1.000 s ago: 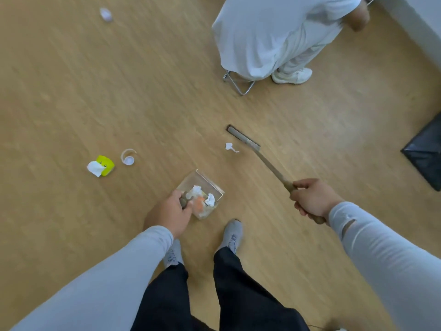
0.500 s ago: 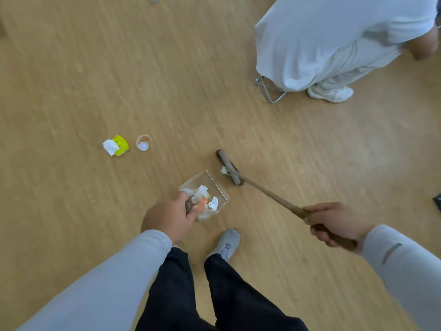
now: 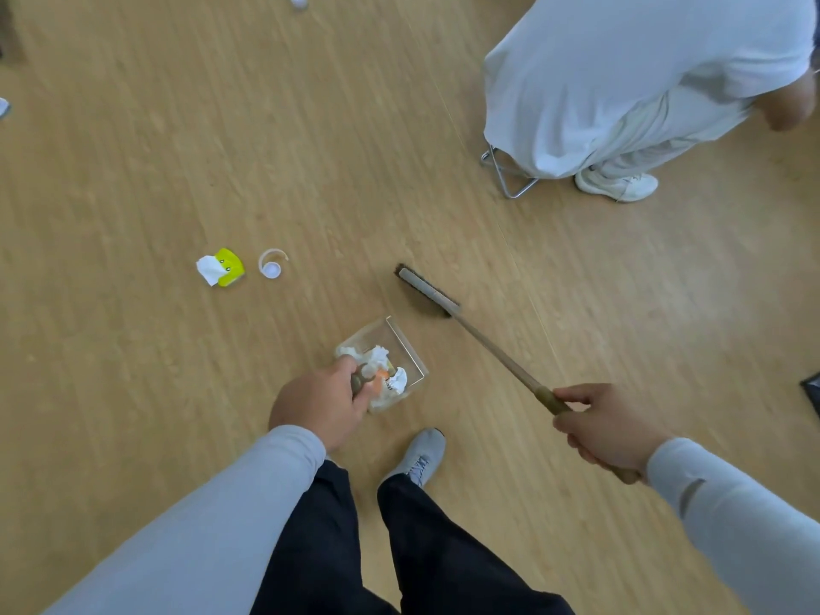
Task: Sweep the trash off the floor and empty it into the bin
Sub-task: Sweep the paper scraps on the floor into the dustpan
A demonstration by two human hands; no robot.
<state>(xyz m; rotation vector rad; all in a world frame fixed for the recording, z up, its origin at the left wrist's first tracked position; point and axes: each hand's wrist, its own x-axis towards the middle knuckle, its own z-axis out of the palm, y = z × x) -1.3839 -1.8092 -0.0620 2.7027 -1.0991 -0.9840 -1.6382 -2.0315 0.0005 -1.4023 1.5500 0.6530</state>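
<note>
We sweep: left hand grips dustpan, right hand grips broom. Next, yellow wrapper.

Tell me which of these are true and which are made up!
1. The left hand holds the clear dustpan. True.
2. The dustpan is empty. False: crumpled paper scraps lie in it.
3. The right hand grips the brush by its long handle. True.
4. The yellow wrapper is inside the dustpan. False: it lies on the floor, away from the dustpan.
5. A white bottle cap lies beside the yellow wrapper. True.
</note>
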